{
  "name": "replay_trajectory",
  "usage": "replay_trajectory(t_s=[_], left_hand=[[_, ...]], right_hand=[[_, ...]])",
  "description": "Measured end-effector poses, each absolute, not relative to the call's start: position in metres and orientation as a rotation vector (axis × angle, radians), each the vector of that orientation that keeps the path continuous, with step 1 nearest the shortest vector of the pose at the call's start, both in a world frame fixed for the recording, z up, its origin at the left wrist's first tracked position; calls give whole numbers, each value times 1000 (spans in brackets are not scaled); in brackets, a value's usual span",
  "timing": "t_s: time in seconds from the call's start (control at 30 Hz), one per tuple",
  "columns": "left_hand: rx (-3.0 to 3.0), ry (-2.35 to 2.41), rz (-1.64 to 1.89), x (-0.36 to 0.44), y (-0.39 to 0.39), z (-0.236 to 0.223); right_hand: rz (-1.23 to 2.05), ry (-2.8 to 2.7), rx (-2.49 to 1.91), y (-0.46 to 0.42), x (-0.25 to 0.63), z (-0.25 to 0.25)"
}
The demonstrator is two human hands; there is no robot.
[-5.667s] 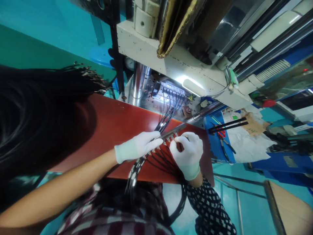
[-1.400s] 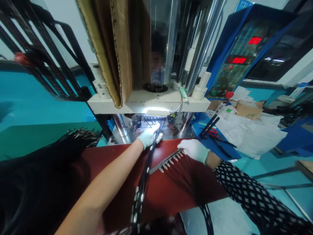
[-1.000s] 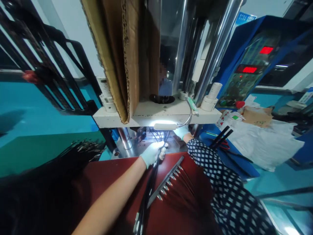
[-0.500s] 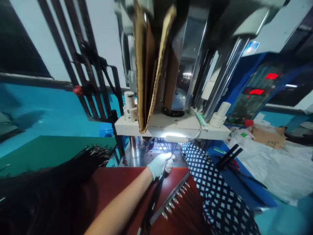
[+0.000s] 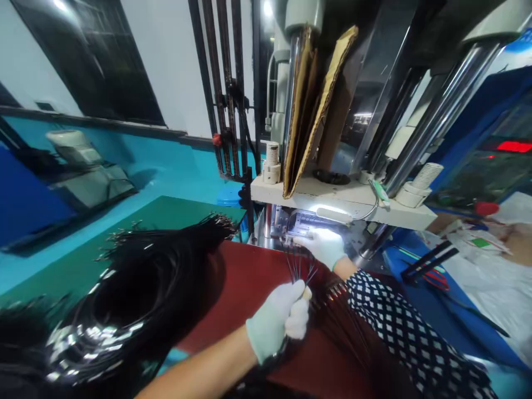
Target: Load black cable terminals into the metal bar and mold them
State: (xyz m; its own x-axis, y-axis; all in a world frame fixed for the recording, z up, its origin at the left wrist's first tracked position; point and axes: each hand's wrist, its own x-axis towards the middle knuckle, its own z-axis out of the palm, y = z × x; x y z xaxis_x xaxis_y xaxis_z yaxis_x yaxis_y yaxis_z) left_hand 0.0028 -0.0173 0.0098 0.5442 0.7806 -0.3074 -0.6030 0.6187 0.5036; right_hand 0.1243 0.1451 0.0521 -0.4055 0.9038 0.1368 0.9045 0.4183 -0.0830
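My left hand (image 5: 283, 317), in a pale glove, is closed around a bunch of thin black cables (image 5: 297, 269) above the red work surface. Their free ends fan upward toward the machine. My right hand (image 5: 326, 245), also gloved, reaches under the white press plate (image 5: 344, 195) beside the lit metal mould (image 5: 307, 221). Glare and blur hide whether its fingertips grip anything; the cable ends come close to them. Below the right wrist, a row of metal-tipped cable ends (image 5: 334, 289) lies on the red surface, partly covered.
A large coil of black cables (image 5: 166, 271) lies to the left, over the green table (image 5: 174, 208). Folded cardboard (image 5: 318, 116) stands on the press plate near a steel column (image 5: 444, 122). To the right are a blue surface (image 5: 399, 310) and white plastic sheeting (image 5: 477, 282).
My left hand has drawn back from the mould toward me with the cables. My right hand has come into view at the mould. The whole view has swung left.
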Motion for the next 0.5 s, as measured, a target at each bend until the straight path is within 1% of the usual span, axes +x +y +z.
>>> replay_trajectory(t_s=[0.13,0.33,0.43,0.5], left_hand=[[396,715,914,-6,-49,2],[342,654,922,5,-66,-7],[605,629,807,12,-91,-3],[800,734,863,-2,-105,7]], right_hand=[[185,-2539,-1650,121,105,43],[337,-2505,-1681,120,92,33],[398,-2455,-1681,131,103,28],[385,-2448,-1690,136,116,25]])
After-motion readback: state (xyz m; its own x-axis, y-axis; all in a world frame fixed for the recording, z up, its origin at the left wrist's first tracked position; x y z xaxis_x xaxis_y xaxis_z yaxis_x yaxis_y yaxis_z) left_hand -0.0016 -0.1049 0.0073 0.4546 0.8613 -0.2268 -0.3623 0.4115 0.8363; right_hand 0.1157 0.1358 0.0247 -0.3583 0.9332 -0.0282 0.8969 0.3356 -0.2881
